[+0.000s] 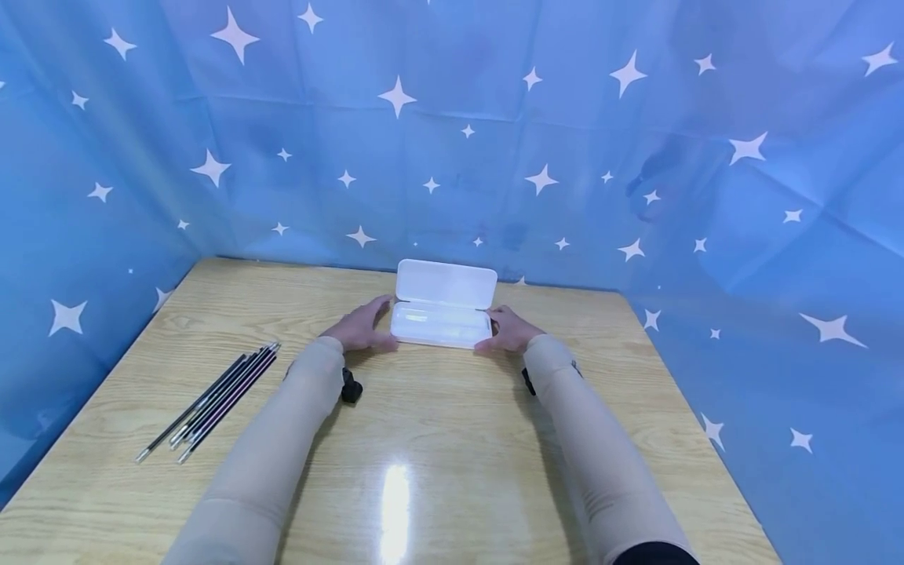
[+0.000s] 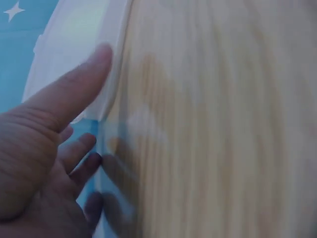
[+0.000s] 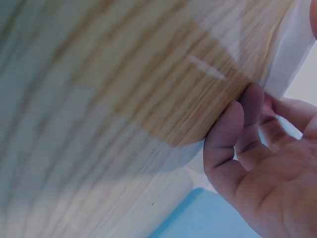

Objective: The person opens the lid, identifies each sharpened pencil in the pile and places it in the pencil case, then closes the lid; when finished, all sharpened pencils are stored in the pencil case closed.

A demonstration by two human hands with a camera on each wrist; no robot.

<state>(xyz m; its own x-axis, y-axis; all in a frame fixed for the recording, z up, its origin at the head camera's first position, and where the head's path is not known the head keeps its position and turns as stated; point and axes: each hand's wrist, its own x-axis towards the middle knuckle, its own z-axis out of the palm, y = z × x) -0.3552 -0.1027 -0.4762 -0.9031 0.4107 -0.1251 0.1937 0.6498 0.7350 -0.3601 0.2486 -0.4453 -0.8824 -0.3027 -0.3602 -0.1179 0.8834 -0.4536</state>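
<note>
An open white case [image 1: 441, 323] stands near the table's back edge, its lid [image 1: 446, 284] tilted up behind the shallow base. My left hand [image 1: 362, 325] is at the case's left end, fingers spread. In the left wrist view the thumb of that hand [image 2: 44, 144] extends across the corner of the white case [image 2: 74, 44], and the other fingers are loosely bent beside it. At the right end, my right hand [image 1: 510, 329] grips the case between thumb and fingers. The right wrist view shows the curled fingers of the right hand [image 3: 267, 158] by the white case [image 3: 292, 49].
Several dark pencils or thin rods [image 1: 219, 396] lie in a slanted bundle on the left of the wooden table [image 1: 452, 439]. Behind the table hangs a blue curtain with white stars [image 1: 452, 157].
</note>
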